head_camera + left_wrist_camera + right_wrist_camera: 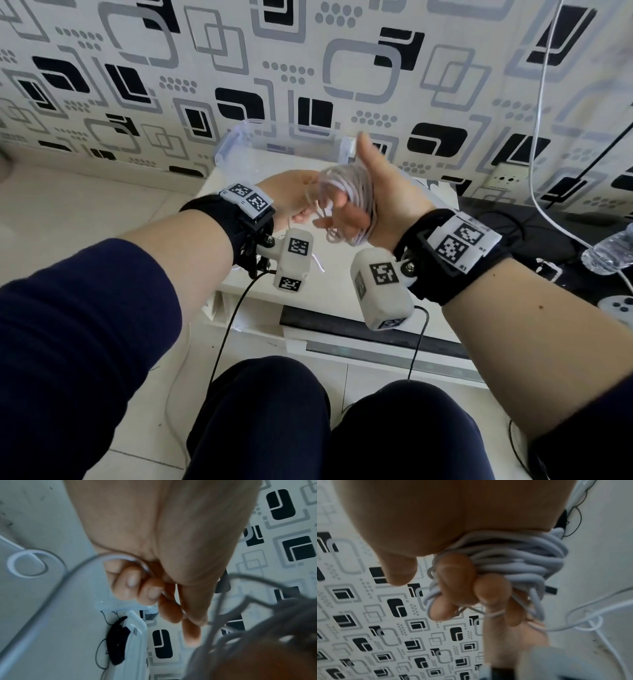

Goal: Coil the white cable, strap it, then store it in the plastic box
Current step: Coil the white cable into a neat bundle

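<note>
The white cable (pixel 352 192) is wound in several loops around the fingers of my right hand (pixel 373 195), held up above the white table with the thumb pointing up. In the right wrist view the coil (pixel 513 561) wraps the curled fingers (pixel 457 577). My left hand (pixel 291 198) is just left of the coil and pinches a loose strand of the cable (pixel 130 559) in curled fingers (pixel 126 585). The tail of the cable hangs below both hands. The clear plastic box (pixel 239 144) stands open behind the hands, against the wall. I see no strap.
A second white cable (pixel 537 137) hangs down the wall on the right toward a water bottle (pixel 609 253). A black mat (pixel 548 240) and a grey controller (pixel 620 305) lie right of the table (pixel 239 178). Black wires trail from the wrist cameras over my knees.
</note>
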